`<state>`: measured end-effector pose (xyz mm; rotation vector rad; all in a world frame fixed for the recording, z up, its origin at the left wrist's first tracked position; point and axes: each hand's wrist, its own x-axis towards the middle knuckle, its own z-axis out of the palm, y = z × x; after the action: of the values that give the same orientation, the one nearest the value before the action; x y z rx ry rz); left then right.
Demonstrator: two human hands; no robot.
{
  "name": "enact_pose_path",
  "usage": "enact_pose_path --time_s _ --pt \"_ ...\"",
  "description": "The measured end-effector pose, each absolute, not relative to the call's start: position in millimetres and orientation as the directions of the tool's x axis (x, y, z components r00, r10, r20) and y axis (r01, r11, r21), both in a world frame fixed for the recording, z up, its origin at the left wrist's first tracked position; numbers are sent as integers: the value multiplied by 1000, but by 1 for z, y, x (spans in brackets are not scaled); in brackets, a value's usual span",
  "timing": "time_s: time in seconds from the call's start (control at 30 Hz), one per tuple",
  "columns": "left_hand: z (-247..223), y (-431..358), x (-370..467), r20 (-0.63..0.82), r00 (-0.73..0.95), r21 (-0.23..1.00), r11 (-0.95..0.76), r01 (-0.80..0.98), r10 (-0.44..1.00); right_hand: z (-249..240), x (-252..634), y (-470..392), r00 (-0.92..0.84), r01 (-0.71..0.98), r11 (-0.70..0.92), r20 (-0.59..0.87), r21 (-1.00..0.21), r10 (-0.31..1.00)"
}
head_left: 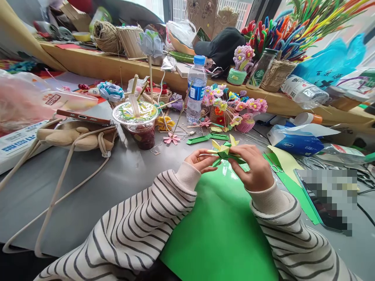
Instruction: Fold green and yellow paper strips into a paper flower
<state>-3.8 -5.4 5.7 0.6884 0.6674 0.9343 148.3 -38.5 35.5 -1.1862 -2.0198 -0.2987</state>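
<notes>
Between my two hands is a folded paper flower (224, 151), with yellow pointed petals and green folded pieces around its middle. My left hand (202, 160) closes on its left side, fingertips at the yellow and green folds. From the right, my right hand (252, 166) pinches it between thumb and fingers, partly hiding its edge. Under the hands lies a large green paper sheet (222, 218). Folded green paper strips (207, 138) lie on the table just beyond the flower.
A lidded cup of dark drink (142, 132) and a water bottle (195, 91) stand beyond my hands. A phone (325, 199) and scissors (277, 168) lie right, a beige bag (77, 134) left. A crowded wooden shelf (172, 76) runs along the back.
</notes>
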Motion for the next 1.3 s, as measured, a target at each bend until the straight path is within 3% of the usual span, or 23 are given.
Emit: enact_pose_path --time_s 0.17,0.37,0.7,0.93,1.3 --pt "5 -3 -8 -228 568 710 535 -459 791 37 148 -38 -371 758 637 711 -139 597" --pt "12 -2 -16 -153 753 581 675 -455 640 36 148 -39 -339 802 586 724 -111 601" --pt "11 -6 -9 -217 538 754 490 -438 815 55 152 -45 -384 772 617 663 -152 643" --pt "1 -7 -5 -105 483 869 317 -381 869 48 145 -46 -416 822 568 631 -47 654" --pt "-3 -6 0 -253 412 869 393 -302 875 40 142 -45 -422 854 512 704 96 572"
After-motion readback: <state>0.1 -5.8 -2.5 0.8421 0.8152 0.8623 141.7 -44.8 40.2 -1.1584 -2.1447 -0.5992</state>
